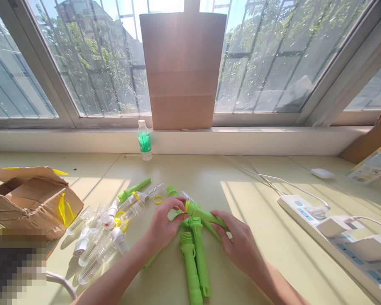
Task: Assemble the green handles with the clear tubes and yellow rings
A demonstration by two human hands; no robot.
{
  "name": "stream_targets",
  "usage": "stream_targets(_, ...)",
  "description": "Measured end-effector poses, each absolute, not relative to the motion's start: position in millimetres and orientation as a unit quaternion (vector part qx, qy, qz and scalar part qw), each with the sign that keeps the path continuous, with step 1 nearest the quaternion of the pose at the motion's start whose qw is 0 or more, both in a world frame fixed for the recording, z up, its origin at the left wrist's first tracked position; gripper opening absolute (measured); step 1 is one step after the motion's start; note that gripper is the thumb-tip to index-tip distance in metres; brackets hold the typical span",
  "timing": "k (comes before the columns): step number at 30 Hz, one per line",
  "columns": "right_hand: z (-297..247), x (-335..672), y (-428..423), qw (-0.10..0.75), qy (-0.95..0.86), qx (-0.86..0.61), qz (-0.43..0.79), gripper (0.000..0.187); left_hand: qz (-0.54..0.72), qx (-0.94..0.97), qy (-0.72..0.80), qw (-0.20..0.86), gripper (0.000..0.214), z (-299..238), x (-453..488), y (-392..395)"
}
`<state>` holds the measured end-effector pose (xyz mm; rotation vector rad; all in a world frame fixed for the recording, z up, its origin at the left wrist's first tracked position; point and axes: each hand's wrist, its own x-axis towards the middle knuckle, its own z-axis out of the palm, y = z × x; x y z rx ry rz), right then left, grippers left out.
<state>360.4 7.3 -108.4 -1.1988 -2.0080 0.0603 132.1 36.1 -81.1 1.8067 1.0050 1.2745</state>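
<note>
My right hand (238, 237) is closed around the plain end of a green threaded plastic tube (206, 215), which points left. At the tube's threaded end my left hand (165, 222) pinches a yellow ring (187, 206); whether the ring is fully around the thread I cannot tell. Beneath and in front of my hands lie more green tubes (192, 271), some with threaded necks, partly hidden by my fingers. Another loose yellow ring (158, 200) rests just beyond my left hand, near a green tube (133, 189) lying farther back.
Clear plastic tubes (97, 250) and white caps (81, 245) are heaped at left, beside an opened cardboard box (34, 203). A bottle (144, 142) stands near the window ledge. A power strip (330, 241) with plugs and cables runs along the right.
</note>
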Motion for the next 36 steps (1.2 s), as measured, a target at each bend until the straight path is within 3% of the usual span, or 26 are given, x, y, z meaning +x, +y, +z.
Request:
stream_targets(21,-102.4,353.0,1.4,0.399,-0.769,-0.494,0.067,0.019,0.502,0.661,0.398,0.391,0.014,-78.7,134.7,34.8)
stream_targets(36,-99.3,349.4,-2.7,0.405,-0.75,-0.514,0.096,0.021,0.516,0.664,0.407,0.358,0.012,-79.2,134.7,36.2)
